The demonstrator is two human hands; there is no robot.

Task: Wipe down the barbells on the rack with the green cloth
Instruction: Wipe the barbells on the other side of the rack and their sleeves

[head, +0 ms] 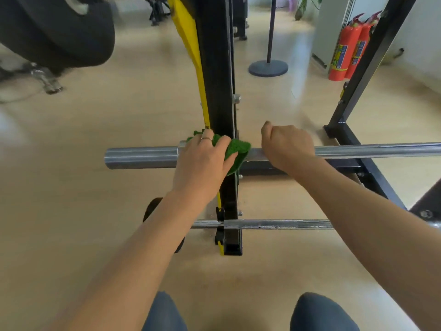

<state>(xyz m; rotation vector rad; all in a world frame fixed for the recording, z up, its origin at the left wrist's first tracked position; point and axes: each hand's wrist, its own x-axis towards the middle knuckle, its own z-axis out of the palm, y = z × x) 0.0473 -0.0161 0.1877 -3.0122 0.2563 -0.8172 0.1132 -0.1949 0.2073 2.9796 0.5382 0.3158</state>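
Left hand (205, 161): closed over the green cloth (235, 151), pressing it onto the upper barbell (370, 150) at the junction of sleeve and shaft, directly against the black rack upright (218, 91). Cloth bunched; part protruding to the right of the fingers, part above the knuckles. Ring noted on one finger.

Right hand (287, 145): clenched around the same bar, just right of the cloth, not touching it. Judged a steadying grip only; no cloth held there.

Upper barbell: lying horizontal on the rack, thicker sleeve end (140, 157) projecting left of the upright, uncovered. Thinner shaft running right, out of view.

Lower barbell (274, 224): resting nearer to the body, lower on the same upright, untouched by either hand.

Step in hand, as judged: wiping of the upper bar at the collar region. Progress along its length could not be determined; surface gave no clear sign of cleaned versus uncleaned sections.

Next move, as judged: cloth to be slid along the bar with grip kept wrapped round it, either out over the sleeve or right along the shaft. Rightward travel would require the right hand to shift clear. Upright stood in the way of an unbroken pass, so regripping likely needed. Lower barbell remaining for attention
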